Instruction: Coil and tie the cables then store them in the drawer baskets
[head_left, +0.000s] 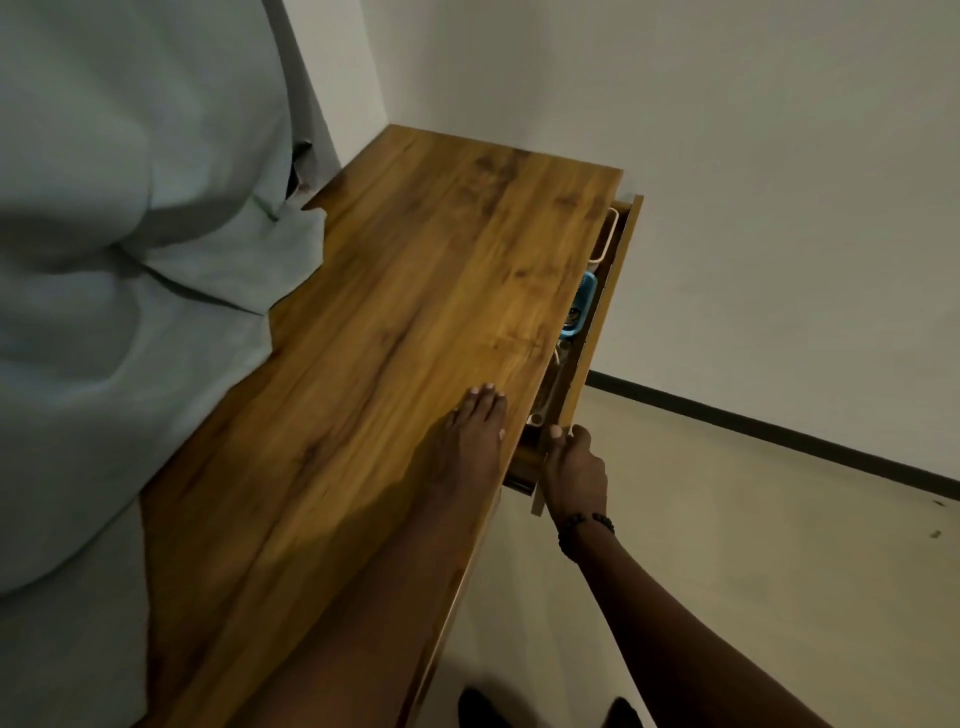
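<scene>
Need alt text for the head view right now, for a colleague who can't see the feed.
A person's right hand grips the front panel of a slightly open drawer under a wooden tabletop, while the left hand rests flat on the top. A blue basket and a white basket show in the gap; grey-green cloth covers the table's left side.

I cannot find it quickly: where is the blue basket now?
Head view, right of centre: the blue basket sits inside the slightly open drawer, between two pale baskets.
</scene>
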